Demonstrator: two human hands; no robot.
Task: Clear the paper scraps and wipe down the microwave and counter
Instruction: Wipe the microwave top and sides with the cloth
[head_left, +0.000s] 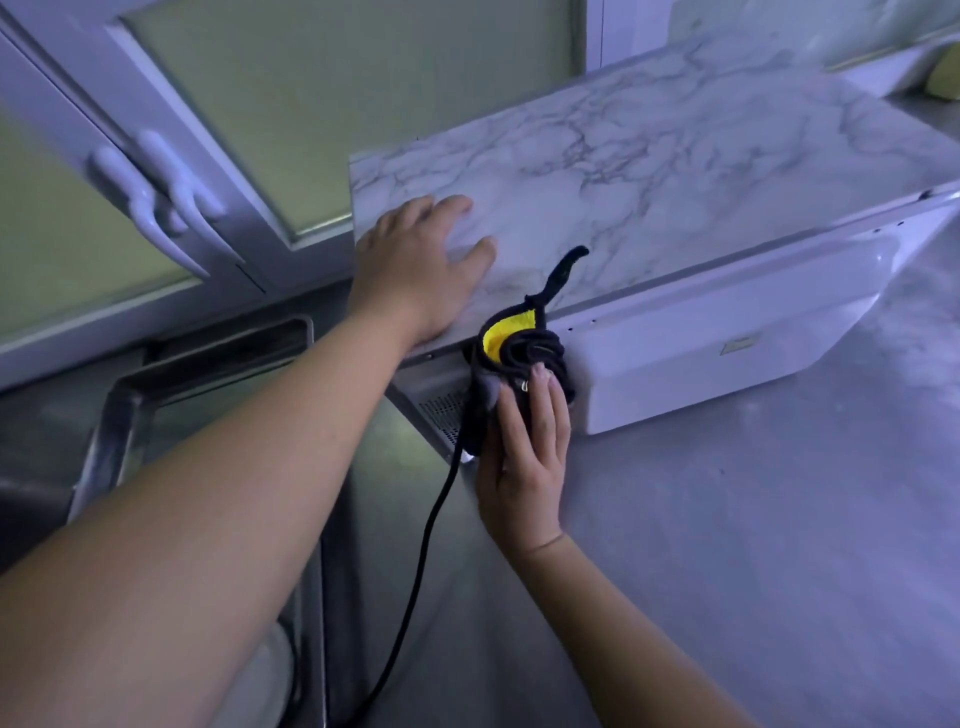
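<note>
A white microwave (727, 332) stands on the grey counter (753, 545), its top covered in a marble pattern (649, 171). My left hand (421, 265) lies flat on the near left corner of that top, fingers spread. My right hand (524, 447) presses a grey cloth (491, 387) against the microwave's back left corner, right where a coiled black power cord (540, 353) with a yellow tag (506, 332) is bundled. The cord's loose length (441, 499) hangs down toward me. No paper scraps are visible.
A steel sink (171, 384) lies to the left of the microwave, below a window with white frames and handles (156, 202). A white tray or ledge with something yellowish (940, 78) sits at the far right behind the microwave.
</note>
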